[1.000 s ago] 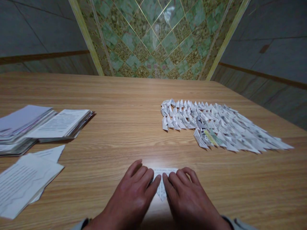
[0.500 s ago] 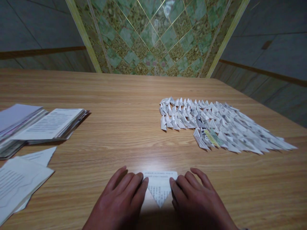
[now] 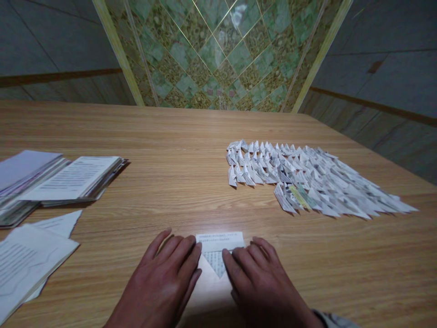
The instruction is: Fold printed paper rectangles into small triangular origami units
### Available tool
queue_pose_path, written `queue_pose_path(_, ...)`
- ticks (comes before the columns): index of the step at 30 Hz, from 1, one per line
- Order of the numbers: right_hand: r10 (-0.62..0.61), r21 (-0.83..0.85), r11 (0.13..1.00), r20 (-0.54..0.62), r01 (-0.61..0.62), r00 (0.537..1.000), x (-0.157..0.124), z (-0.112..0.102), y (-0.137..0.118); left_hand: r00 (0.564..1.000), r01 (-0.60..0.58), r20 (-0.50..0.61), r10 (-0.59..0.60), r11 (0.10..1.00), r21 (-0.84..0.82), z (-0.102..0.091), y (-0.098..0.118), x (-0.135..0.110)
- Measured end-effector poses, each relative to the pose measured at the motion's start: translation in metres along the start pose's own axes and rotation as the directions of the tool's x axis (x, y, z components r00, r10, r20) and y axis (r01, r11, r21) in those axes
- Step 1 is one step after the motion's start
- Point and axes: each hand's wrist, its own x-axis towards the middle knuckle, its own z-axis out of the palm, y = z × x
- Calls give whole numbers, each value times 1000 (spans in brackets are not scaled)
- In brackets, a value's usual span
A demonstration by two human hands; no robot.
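A small folded sheet of printed paper (image 3: 218, 240) lies on the table in front of me, its lower part a downward-pointing triangle and its upper part a straight band. At its left edge, my left hand (image 3: 162, 271) pinches the band with thumb and bent fingers. My right hand (image 3: 261, 273) grips the right side, its index fingertip pressing on the fold line. The paper's corners are partly hidden under the fingers.
Several rows of small folded paper pieces (image 3: 327, 184) stand at the right on the wooden table (image 3: 164, 136). Stacks of printed sheets (image 3: 78, 175) lie at the left, with loose torn sheets (image 3: 30, 255) nearer me. A tiled wall (image 3: 218, 54) rises beyond.
Both hands and the folded paper have shifted slightly left and away from me. The right fingertip has moved inward along the fold, and the upper band now shows more clearly.
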Motion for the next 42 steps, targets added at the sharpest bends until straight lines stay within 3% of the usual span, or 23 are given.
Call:
queue_pose_path(10, 8, 12, 1000, 120, -10, 993, 9, -10, -6, 999, -1, -43, 0, 1000, -10, 3, 7, 3)
queue_pose_path(22, 201, -70, 979, 207, -191, 958, 9, -24, -5, 999, 40, 20, -39, 999, -33, -5, 4, 7)
queue_pose_path(30, 201, -77, 979, 182, -189, 963, 12, -18, -4, 996, 83, -12, -90, 952, -296, 4, -11, 25)
queue_pose_path(36, 263, 3, 963, 214, -270, 941, 16, -19, 0, 967, 235, 181, -179, 901, -364, 8, -15, 36)
queue_pose_path(42, 260, 196, 931, 241, -309, 935, 26, -21, 10, 951, 277, 237, -199, 888, -368, 4, -15, 32)
